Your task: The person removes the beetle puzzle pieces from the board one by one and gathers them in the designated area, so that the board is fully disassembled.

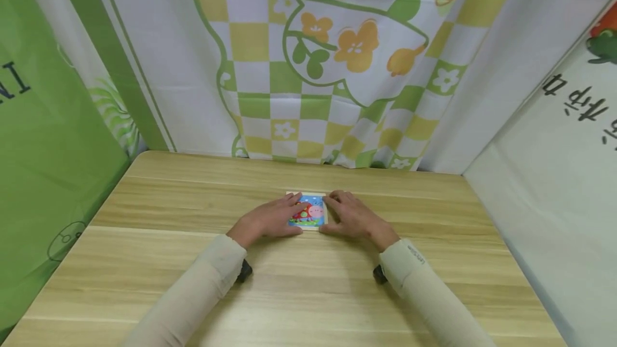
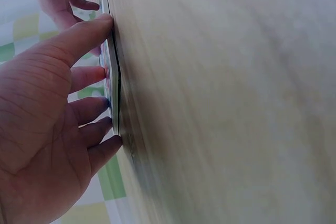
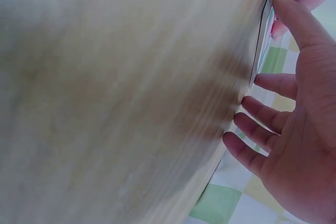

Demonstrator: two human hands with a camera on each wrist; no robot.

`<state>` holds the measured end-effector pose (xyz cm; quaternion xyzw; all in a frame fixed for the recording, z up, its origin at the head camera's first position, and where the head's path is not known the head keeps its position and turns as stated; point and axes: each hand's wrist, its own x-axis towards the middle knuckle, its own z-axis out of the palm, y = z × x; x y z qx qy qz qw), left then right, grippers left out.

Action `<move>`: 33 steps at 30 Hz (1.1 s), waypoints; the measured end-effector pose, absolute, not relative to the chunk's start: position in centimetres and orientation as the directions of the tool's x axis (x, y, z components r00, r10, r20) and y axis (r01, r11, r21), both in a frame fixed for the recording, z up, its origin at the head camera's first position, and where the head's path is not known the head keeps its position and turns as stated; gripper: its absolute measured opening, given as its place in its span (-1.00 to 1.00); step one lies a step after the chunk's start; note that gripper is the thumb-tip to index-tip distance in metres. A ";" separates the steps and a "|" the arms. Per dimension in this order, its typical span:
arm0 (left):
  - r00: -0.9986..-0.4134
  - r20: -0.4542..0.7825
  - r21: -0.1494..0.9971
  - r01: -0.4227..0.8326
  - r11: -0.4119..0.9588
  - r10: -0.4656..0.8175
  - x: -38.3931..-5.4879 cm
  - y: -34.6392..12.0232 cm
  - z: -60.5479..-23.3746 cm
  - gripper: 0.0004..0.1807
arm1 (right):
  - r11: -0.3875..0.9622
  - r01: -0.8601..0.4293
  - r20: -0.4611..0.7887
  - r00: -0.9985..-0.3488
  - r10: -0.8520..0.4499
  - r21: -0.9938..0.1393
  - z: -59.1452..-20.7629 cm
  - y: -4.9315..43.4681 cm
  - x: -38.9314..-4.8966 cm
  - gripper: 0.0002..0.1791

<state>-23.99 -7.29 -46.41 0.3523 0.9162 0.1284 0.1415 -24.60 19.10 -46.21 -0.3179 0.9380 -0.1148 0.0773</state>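
Observation:
A small square picture board [image 1: 312, 213] lies flat on the wooden table, showing a red ladybug with a pink face on blue, within a pale border. My left hand [image 1: 276, 217] rests over its left part, fingertips on the picture and thumb at the near edge. In the left wrist view the thin edge of the board [image 2: 114, 98] runs beneath those fingers. On the other side, my right hand [image 1: 354, 216] has its thumb and index finger along the right edge. Its other fingers [image 3: 257, 114] spread relaxed onto the tabletop beside the board.
The light wooden table [image 1: 308, 293] stretches around both forearms. Behind it hangs a green-and-yellow checked curtain [image 1: 299, 95]. A green cloth [image 1: 53, 138] borders the left side, and a white printed panel [image 1: 559, 175] the right.

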 end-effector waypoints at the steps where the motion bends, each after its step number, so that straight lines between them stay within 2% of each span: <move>1: -0.710 -0.168 0.340 0.609 0.717 0.683 -24.0 -7.3 -46.4 -0.20 | 0.775 -0.574 -0.078 -0.788 -0.610 -0.264 -46.2 19.1 -24.5 -0.03; 17: -0.693 -0.169 0.297 0.642 0.707 0.701 -22.2 -7.6 -46.6 -0.20 | 0.804 -0.565 -0.104 -0.802 -0.588 -0.184 -45.6 18.4 -21.5 -0.02; 33: -0.687 -0.147 0.298 0.655 0.694 0.712 -20.8 -7.6 -45.9 -0.22 | 0.812 -0.540 -0.105 -0.815 -0.570 -0.221 -45.7 18.4 -20.7 -0.08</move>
